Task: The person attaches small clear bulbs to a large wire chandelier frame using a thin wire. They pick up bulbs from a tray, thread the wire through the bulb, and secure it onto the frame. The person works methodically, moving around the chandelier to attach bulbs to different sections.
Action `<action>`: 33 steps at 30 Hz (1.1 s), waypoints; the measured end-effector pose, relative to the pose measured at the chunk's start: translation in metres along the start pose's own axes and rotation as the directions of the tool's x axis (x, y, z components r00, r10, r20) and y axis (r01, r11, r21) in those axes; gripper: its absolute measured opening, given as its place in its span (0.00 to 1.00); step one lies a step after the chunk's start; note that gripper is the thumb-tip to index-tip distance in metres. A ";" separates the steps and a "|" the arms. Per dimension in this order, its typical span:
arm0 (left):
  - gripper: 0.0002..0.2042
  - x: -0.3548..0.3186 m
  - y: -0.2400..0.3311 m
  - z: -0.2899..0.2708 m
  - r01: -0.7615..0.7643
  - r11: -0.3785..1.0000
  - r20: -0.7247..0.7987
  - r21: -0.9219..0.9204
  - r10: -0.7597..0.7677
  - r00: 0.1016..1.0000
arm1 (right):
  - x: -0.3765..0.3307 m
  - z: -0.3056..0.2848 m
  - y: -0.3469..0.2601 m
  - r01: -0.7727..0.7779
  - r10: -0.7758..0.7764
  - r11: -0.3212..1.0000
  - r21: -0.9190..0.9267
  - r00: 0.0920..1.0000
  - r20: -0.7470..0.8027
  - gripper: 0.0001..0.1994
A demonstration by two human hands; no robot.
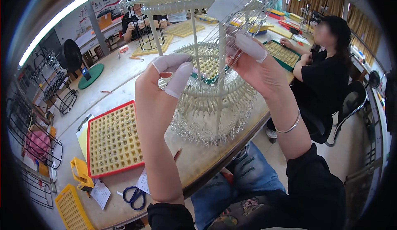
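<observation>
A cream-coloured round rack (220,85) with tiers of hooks stands in front of me. Small shiny silver pieces (211,135) hang around its lower tier. My left hand (159,79) is at the rack's left side, white covers on its thumb and forefinger. Those two tips come together in a pinch; what lies between them, if anything, is too small to make out. On the right, my right hand (256,62), with a white-covered thumb, is closed round thin silver strands (235,44) at the upper tier. A blank-looking paper tag (226,7) hangs above it.
Left of the rack lies a red-rimmed tray (89,147) of small yellow compartments. Nearby are dark-handled scissors (134,197), a yellow tray (73,207), a yellow holder (81,174) and a pencil (178,153). A person (326,60) sits at the right by a green-rimmed tray (283,55).
</observation>
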State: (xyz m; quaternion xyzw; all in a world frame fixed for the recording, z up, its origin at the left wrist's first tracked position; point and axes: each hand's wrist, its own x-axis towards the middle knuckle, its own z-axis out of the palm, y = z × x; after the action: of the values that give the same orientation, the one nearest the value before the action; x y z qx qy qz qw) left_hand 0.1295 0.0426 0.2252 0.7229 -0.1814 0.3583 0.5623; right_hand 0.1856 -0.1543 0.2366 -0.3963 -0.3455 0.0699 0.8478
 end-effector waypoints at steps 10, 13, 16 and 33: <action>0.10 0.001 0.003 -0.008 0.067 0.991 -0.025 -0.113 -0.070 0.997 | -0.002 0.004 -0.004 0.071 -0.072 0.997 -0.015 0.996 -0.053 0.15; 0.10 0.000 0.003 -0.012 0.056 0.993 -0.066 -0.103 -0.063 0.996 | -0.007 0.014 0.000 0.039 -0.056 0.993 -0.113 0.988 -0.147 0.14; 0.10 0.000 0.006 -0.017 0.039 0.995 -0.085 -0.089 -0.046 0.995 | -0.013 0.019 0.004 -0.004 -0.029 0.979 -0.202 0.987 -0.160 0.13; 0.12 -0.003 0.013 -0.017 0.064 0.996 -0.188 -0.059 -0.074 0.979 | -0.010 0.007 -0.001 0.016 -0.018 1.000 -0.017 0.994 -0.105 0.14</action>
State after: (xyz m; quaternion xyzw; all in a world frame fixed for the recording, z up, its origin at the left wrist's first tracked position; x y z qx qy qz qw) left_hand 0.1134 0.0545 0.2343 0.6764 -0.1109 0.4009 0.6079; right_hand 0.1735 -0.1544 0.2351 -0.4034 -0.3041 0.0388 0.8621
